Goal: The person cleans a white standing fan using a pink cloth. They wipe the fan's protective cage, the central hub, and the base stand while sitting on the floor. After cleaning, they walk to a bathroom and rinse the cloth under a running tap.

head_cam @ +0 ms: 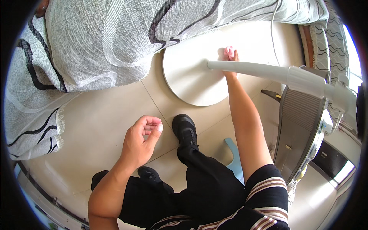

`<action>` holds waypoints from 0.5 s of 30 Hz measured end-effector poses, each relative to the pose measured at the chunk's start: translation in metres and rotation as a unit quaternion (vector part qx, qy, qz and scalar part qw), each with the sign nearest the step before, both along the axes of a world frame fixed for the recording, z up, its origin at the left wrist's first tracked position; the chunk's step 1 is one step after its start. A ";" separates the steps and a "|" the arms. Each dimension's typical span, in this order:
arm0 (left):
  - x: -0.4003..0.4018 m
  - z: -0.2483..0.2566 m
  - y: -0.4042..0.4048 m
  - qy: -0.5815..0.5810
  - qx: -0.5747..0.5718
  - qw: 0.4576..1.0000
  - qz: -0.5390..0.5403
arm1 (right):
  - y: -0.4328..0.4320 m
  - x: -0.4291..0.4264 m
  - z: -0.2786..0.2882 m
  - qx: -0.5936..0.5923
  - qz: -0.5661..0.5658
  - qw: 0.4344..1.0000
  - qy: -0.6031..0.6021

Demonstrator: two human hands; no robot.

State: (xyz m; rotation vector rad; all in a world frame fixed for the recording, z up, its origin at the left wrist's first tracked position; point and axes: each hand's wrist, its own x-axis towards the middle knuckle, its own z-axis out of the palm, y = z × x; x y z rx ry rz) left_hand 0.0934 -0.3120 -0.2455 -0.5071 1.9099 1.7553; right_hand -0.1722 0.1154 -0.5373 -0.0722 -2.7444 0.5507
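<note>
My right hand (pixel 231 64) reaches behind the white pole (pixel 250 68) of a stand, its fingers on a pink cloth (pixel 229 51) against the round white base (pixel 189 83). The pole hides part of that hand. The base lies on the tiled floor, its upper left rim under the hanging grey patterned fabric cover. Nothing is in my left hand (pixel 143 138), which hovers over the floor in front of my body with its fingers curled and the thumb near the fingertips.
A grey patterned cover (pixel 95 43) drapes across the top and left. A white cable (pixel 273 34) hangs near the base. A grey ribbed cabinet (pixel 299 115) stands at the right, a light blue plastic piece (pixel 234 158) beside my leg. My black shoes (pixel 184 128) rest on the floor.
</note>
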 end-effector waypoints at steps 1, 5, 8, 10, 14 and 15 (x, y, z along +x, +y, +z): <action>-0.001 -0.001 -0.002 0.001 -0.009 1.000 0.003 | -0.008 -0.017 -0.001 -0.114 -0.005 0.993 -0.012; -0.008 -0.015 -0.011 -0.012 -0.029 0.999 0.017 | -0.049 -0.046 0.045 -0.136 0.120 0.979 -0.097; -0.031 -0.022 -0.005 0.043 -0.050 0.998 -0.018 | -0.054 -0.034 0.064 -0.087 0.237 0.962 -0.109; -0.058 -0.030 0.013 0.115 -0.041 0.990 -0.075 | -0.057 -0.020 0.082 -0.031 0.340 0.938 -0.058; -0.134 -0.080 0.042 0.214 -0.081 0.962 -0.152 | -0.058 0.058 0.106 -0.270 0.070 0.948 -0.155; -0.158 -0.085 0.043 0.177 -0.116 0.964 -0.163 | -0.058 0.084 0.107 -0.363 -0.101 0.902 -0.211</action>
